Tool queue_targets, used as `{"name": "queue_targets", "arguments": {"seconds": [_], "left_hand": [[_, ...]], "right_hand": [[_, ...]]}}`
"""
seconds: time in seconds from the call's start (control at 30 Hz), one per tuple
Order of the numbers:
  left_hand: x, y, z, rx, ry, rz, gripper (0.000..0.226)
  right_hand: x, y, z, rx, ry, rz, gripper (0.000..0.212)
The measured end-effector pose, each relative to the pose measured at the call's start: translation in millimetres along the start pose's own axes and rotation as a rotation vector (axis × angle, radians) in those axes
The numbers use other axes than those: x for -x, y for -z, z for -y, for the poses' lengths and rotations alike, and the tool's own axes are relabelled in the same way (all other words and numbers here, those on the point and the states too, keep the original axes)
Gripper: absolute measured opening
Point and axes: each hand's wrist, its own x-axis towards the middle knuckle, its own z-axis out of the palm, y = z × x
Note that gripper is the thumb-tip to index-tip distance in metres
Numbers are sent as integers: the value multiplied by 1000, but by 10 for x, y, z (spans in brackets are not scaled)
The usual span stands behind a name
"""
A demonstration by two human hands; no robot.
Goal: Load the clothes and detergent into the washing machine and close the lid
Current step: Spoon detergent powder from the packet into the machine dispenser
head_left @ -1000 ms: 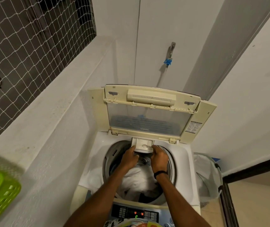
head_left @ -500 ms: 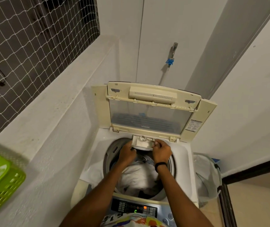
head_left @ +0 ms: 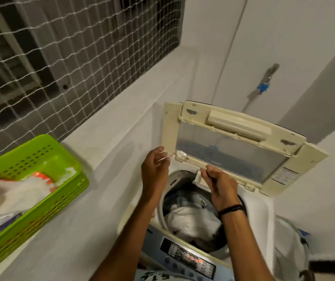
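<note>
At the detergent drawer, my left hand has lifted off, loose and empty. My right hand stays, grip unclear; filling it comes next, I'd say.

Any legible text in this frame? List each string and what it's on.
Nothing can be read.
lid sticker: printed lines, too small to read.
lid window: faint print, blurred.
panel: lit orange display and button labels, blurred.
shirt: dark marks, cut off by the frame edge, unreadable.
</note>
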Motion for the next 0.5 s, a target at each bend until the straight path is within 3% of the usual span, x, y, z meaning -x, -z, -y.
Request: {"name": "queue_targets", "arguments": {"seconds": [0.23,0.33,0.5], "left_hand": [[280,1107,-775,207,-244,-301,28],[439,1567,-939,257,-337,-403,27],[742,2345,-1053,289,-376,-707,27]], "right_hand": [[672,-942,-59,162,-90,379,11],[936,-1348,-112,261,-77,569,13],[1405,-2047,-484,532,12,867,10]]}}
